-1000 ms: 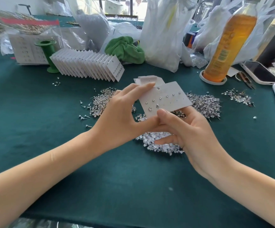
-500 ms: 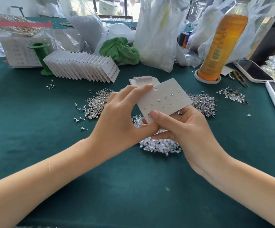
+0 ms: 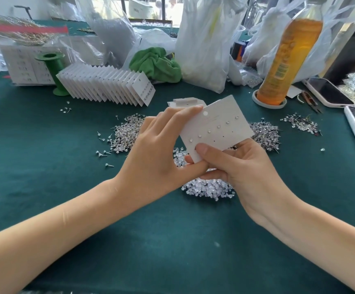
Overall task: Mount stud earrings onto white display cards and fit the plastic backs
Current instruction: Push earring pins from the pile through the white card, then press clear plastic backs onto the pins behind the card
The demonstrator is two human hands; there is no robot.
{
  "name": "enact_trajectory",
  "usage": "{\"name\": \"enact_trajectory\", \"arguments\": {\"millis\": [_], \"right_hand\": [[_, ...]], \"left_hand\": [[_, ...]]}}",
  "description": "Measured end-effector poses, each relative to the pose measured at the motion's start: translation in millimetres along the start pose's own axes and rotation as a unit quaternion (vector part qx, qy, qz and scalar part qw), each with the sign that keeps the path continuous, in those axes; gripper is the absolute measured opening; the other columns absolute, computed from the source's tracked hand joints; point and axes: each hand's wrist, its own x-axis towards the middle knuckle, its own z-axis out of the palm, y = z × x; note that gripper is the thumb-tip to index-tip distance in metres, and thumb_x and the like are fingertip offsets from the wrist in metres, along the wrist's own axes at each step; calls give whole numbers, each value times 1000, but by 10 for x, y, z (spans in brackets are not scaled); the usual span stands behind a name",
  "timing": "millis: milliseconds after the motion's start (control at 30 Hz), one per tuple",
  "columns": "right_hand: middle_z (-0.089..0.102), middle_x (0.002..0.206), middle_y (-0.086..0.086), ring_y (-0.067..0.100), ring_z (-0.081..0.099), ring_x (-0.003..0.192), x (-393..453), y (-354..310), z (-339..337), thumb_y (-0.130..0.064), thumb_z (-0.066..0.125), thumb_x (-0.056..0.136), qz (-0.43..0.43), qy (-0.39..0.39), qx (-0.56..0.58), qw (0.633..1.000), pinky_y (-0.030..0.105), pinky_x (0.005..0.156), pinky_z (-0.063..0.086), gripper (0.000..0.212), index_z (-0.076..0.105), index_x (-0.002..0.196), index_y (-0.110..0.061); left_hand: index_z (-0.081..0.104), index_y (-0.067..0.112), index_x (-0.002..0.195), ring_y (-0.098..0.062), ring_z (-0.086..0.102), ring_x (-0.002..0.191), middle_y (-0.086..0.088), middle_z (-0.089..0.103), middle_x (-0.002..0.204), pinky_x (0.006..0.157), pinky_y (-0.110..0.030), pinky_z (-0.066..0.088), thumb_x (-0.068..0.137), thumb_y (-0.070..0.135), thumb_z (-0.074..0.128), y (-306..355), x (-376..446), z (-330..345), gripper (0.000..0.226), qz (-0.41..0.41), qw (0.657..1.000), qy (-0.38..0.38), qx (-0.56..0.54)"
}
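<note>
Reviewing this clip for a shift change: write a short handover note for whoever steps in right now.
Left hand holds the white card by its left edge, above the table.
Right hand pinches the card's lower edge, thumb on its face.
Done: one row of studs sits across the card; the holes below it look empty. Whether backs are fitted cannot be seen.
Supplies: loose studs left of the card, more behind it, clear plastic backs under the hands.
Finished cards stand in a row at the back left.
Left: fill the second row, fit backs, add the card to the row.

Head camera, single view: looks forward and down, close above hands, over green table (image 3: 45, 187).
</note>
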Motion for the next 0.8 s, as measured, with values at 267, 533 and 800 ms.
{"name": "enact_trajectory", "arguments": {"millis": [267, 533, 800], "right_hand": [[76, 80, 3, 21, 73, 66, 72, -43, -66, -5, 70, 73, -89, 26, -25, 995, 26, 61, 58, 28, 63, 97, -18], [69, 90, -28, -6, 67, 82, 202, -28, -384, -15, 73, 83, -264, 42, -305, 914, 8, 71, 49, 25, 67, 92, -38], [72, 80, 1, 18, 64, 64, 276, 55, -539, -28, 66, 88, -364, -5, -485, 795, 33, 59, 50, 24, 70, 98, -7]], "left_hand": [[20, 15, 147, -2, 40, 122, 12, 45, 137, 105, -16, 21, 72, 58, 66, -128, 19, -29, 98, 16, 998, -51, 12], [71, 18, 95, -12, 59, 84, 5, 66, 93, 87, -33, 41, 83, 24, 72, -391, 106, -32, 13, -25, 994, -104, 27], [74, 18, 90, 2, 62, 79, 13, 71, 82, 72, -2, 39, 84, 18, 70, -493, 136, -82, 7, -45, 979, -199, -19]]}}
